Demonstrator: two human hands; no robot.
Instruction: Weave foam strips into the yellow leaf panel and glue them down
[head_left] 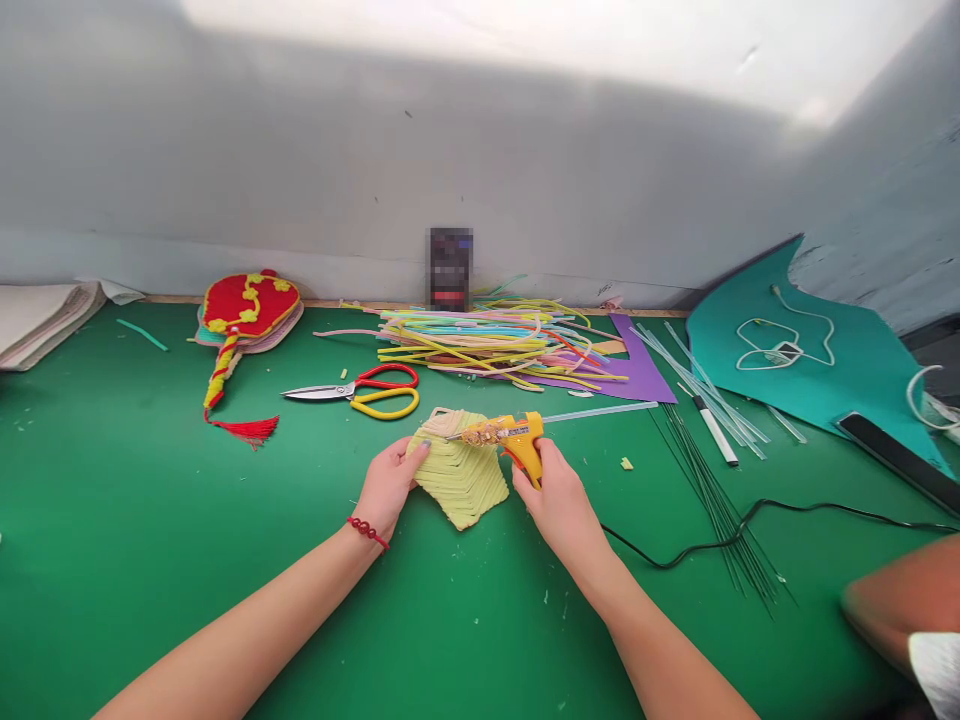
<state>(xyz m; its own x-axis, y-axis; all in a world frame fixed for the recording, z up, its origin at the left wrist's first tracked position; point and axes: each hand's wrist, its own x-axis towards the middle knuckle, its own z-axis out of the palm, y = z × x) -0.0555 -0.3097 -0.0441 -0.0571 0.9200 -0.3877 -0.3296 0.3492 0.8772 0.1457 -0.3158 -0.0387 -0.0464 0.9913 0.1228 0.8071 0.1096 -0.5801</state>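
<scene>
My left hand (390, 482) pinches the left edge of a yellow-green craft panel (463, 485) covered in rows of fuzzy pipe cleaner. Paler, cream strips run along the panel's top edge. In my right hand (559, 500) is a yellow glue gun (525, 440), my fingers wrapped round its handle. Its nozzle points left over the upper part of the panel, close to the cream strips; whether it touches them I cannot tell. A clear glue stick (600, 411) sticks out of the gun's back end.
Behind the panel lie red-and-yellow-handled scissors (367, 390) and a pile of pipe cleaners (480, 345). A red fan-shaped craft (251, 305) sits at left. Glue sticks (712, 400), thin green wires (720, 500), a marker (716, 432) and a black cord (675, 560) are at right, near another person's arm (904, 600).
</scene>
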